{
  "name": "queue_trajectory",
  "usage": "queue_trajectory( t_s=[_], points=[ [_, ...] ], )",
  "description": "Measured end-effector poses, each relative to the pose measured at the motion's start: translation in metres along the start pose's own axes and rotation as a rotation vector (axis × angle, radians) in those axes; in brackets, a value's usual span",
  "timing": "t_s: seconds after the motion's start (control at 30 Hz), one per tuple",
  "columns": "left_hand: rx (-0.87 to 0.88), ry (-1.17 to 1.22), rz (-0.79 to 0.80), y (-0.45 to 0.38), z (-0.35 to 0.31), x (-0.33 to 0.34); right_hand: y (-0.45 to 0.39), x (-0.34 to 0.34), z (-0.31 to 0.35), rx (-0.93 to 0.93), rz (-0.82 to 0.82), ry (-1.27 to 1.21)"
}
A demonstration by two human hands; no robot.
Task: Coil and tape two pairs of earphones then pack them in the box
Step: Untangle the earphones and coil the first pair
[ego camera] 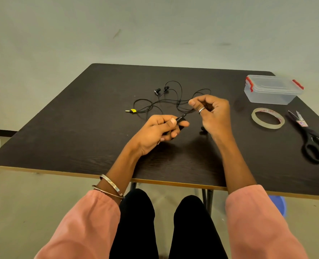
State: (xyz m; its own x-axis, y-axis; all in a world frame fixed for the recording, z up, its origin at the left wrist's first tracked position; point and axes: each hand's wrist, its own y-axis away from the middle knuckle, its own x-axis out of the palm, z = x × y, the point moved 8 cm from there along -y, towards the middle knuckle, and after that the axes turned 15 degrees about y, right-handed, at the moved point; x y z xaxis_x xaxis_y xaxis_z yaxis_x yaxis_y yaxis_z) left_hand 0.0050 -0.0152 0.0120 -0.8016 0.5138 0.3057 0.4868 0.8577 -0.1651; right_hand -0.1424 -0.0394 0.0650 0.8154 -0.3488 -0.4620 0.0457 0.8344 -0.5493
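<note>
Near the middle of the table (pixel 80 113), seen from the head camera, your left hand (pixel 158 130) grips the black in-line piece of one earphone cable (pixel 181 117) between thumb and curled fingers, while your right hand (pixel 211 111) pinches the same cable a little farther along, its fingers curled around the wire. The step in hand appears to be the start of coiling the first pair; no loop is yet visible. The second pair of earphones (pixel 160 100) lies loose and tangled on the table just beyond your hands, its buds toward the far edge and its plug (pixel 129 110), marked with a yellow tag, pointing to the left edge. The box (pixel 272 89), clear with red clips and its lid on, stands near the far right corner; the tape roll (pixel 267 118) lies flat in front of it, and the scissors (pixel 308 135) lie beside the tape toward the right edge. The next move likely calls for winding the held cable into even loops around your fingers, without snagging the loose pair. The buds of the held pair are largely hidden behind your right hand, where the two cables overlap is hard to separate, and the scissor handles are cut off at the frame edge.
</note>
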Motion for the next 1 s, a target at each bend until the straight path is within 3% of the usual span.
queue_trajectory(
  t_s=[0.17, 0.3, 0.47, 0.6, 0.8, 1.0],
  points=[
    [0.042, 0.318, -0.036, 0.0, -0.006, -0.006, 0.002, 0.014, 0.001, -0.045, 0.09, 0.086],
    [0.178, 0.575, -0.176, 0.001, -0.018, -0.029, 0.014, 0.032, 0.021, -0.236, 0.192, 0.2],
    [0.258, 0.601, -0.335, 0.006, -0.021, -0.046, 0.035, 0.068, 0.03, -0.439, 0.393, 0.516],
    [0.284, 0.609, -0.398, 0.008, -0.022, -0.052, 0.039, 0.078, 0.029, -0.494, 0.384, 0.743],
    [0.241, 0.765, -0.418, 0.01, -0.018, -0.055, 0.024, 0.059, 0.017, -0.304, 0.209, 0.795],
    [0.198, 0.758, -0.455, 0.01, -0.017, -0.051, 0.02, 0.05, 0.003, -0.157, 0.223, 0.858]
  ],
)
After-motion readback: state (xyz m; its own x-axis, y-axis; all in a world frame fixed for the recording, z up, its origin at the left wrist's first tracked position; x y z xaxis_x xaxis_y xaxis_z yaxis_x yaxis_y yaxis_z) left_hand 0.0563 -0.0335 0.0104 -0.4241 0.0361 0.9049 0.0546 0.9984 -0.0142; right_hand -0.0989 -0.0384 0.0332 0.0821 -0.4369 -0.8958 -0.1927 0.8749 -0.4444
